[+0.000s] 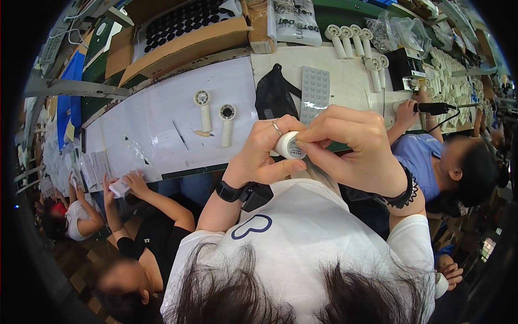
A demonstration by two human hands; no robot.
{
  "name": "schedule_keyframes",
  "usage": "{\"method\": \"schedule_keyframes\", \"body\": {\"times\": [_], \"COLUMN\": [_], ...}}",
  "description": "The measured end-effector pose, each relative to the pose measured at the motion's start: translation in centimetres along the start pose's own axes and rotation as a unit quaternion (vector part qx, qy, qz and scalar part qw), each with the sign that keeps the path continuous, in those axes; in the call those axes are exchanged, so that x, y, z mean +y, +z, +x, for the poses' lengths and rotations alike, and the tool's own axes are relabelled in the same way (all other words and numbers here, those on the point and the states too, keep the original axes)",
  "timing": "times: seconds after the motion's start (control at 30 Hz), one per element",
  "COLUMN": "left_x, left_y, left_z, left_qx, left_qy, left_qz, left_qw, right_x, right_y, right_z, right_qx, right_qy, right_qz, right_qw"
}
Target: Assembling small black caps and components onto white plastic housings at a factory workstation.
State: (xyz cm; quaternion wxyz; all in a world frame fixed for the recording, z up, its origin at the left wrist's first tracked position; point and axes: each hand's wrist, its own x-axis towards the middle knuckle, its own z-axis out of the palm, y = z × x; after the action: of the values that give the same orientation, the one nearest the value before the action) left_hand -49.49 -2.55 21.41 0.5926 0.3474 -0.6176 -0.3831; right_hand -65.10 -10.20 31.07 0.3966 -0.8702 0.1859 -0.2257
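Note:
Close in front of my chest, my left hand (264, 151) is wrapped round a white cylindrical piece (284, 144), its round end carrying small dark print. The rest of that piece is hidden by my fingers. My right hand (350, 143) pinches at the edge of the printed end, thumb and forefinger pressed together; whatever lies between them is too small to name. Just beyond my hands is a sheet of small grey stickers (315, 92), beside a black mesh pouch (272, 97). Two white handheld fans (205, 120) (226, 129) lie to the left on the white worktop.
A thin pen-like tool (179, 135) lies left of the fans. An open carton (186, 51) of black round parts stands at the back left. More white fans (348, 43) and a black box (404, 69) are at the back right. Co-workers sit on both sides, one near a black corded tool (431, 108).

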Motion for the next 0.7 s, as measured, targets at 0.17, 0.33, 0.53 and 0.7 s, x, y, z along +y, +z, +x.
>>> {"method": "schedule_keyframes", "body": {"times": [0.17,0.33,0.53,0.7], "left_x": [0.17,0.48,0.58,0.63], "left_y": [-0.02,-0.09,0.03,0.13], "left_z": [-0.16,0.15,0.14,0.11], "left_qx": [-0.003,-0.011,-0.009,-0.011], "left_qy": [0.000,0.010,0.017,0.011], "left_qz": [-0.002,0.008,0.011,-0.006], "left_qw": [1.000,1.000,1.000,1.000], "right_x": [-0.32,-0.17,-0.01,-0.07], "right_y": [0.15,0.42,0.54,0.59], "right_z": [-0.34,-0.66,-0.84,-0.96], "right_qx": [0.014,0.042,0.055,0.062], "right_qy": [-0.037,-0.062,-0.078,-0.096], "right_qz": [-0.037,-0.026,-0.018,-0.039], "right_qw": [0.999,0.997,0.995,0.993]}}
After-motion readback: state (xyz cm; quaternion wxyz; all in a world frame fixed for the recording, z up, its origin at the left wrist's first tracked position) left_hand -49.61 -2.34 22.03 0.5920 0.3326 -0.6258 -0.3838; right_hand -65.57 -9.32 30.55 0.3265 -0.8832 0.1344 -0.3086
